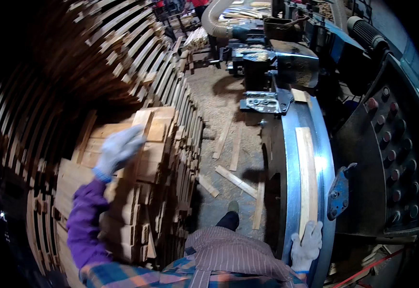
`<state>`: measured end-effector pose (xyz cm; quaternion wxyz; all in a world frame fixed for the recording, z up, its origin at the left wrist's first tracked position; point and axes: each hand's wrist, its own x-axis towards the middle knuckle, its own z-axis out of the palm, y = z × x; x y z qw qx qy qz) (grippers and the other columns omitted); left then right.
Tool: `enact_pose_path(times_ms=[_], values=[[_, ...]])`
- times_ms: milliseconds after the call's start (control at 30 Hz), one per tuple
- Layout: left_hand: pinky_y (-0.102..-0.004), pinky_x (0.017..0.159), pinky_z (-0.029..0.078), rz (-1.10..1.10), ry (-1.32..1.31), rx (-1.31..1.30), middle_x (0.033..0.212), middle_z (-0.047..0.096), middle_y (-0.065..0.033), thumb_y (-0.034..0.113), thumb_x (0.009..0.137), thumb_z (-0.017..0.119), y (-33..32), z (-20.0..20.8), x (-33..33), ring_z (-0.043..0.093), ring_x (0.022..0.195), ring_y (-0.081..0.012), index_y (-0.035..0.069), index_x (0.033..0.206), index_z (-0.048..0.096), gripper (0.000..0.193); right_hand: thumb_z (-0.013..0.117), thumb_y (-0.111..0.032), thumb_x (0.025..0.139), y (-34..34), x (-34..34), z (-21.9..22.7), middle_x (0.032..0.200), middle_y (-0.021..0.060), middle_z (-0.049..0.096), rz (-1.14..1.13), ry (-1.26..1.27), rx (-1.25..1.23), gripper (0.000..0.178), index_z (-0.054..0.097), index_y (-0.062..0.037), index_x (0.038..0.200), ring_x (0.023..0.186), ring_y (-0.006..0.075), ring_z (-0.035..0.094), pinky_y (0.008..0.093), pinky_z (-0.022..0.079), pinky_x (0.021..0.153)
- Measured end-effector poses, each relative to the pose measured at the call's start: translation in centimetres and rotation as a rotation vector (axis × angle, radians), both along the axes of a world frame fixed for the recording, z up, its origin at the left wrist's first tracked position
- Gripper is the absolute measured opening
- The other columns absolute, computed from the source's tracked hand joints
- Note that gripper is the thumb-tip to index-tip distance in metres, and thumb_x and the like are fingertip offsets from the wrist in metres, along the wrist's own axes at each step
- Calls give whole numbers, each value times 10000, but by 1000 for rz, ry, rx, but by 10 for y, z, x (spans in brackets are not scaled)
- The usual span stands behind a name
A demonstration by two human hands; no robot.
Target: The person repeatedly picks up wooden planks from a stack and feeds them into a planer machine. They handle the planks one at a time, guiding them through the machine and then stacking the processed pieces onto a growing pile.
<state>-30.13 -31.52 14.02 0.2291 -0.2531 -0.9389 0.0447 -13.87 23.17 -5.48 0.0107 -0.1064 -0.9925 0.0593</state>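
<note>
My right hand [307, 245], in a white glove, grips the near end of a pale wooden strip [307, 168]. The strip lies lengthwise on the shiny metal bed [290, 153] of a woodworking machine, with thumb and fingers on either side of it. Farther along the bed, another short wood piece [299, 95] sits by the machine head [293, 60]. On the left, my gloved left hand [118, 150] is over a tall stack of boards [104, 144]. Its fingers are curled at the edge of a narrow wooden board [142, 121] on top; blur softens their outline.
A button panel [392, 144] stands right of the bed, beside a blue metal bracket [338, 194]. Loose wood strips [236, 181] and sawdust lie on the floor between stack and machine. More stacked slats [137, 38] rise at far left. A ribbed hose [214, 19] hangs beyond.
</note>
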Motion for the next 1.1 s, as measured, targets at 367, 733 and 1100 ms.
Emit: enact_pose_path(times_ms=[367, 733, 1100], values=[[-439, 716, 443, 570, -210, -48, 768, 645, -115, 306, 980, 481, -158, -35, 114, 590, 717, -339, 115, 808, 659, 313, 463, -288, 977, 1, -226, -38, 1492, 172, 430, 386, 209, 151, 531, 434, -58, 1455, 1405, 366, 349, 466, 238, 1164], [-386, 642, 416, 698, 29, 374, 600, 542, -138, 552, 1000, 428, -128, 53, 19, 543, 610, -279, 6, 634, 560, 670, 450, -295, 999, -7, -252, -32, 1466, 138, 475, 470, 285, 174, 472, 492, -82, 1419, 1394, 315, 389, 466, 217, 1198], [-375, 619, 568, -307, 9, 656, 849, 664, -158, 254, 978, 511, 46, 159, -125, 665, 717, -278, 21, 1032, 601, 256, 772, -503, 775, -154, -269, 172, 1511, 238, 384, 1032, 240, -1121, 984, 332, 5, 1494, 1419, 327, 360, 395, 304, 1170]])
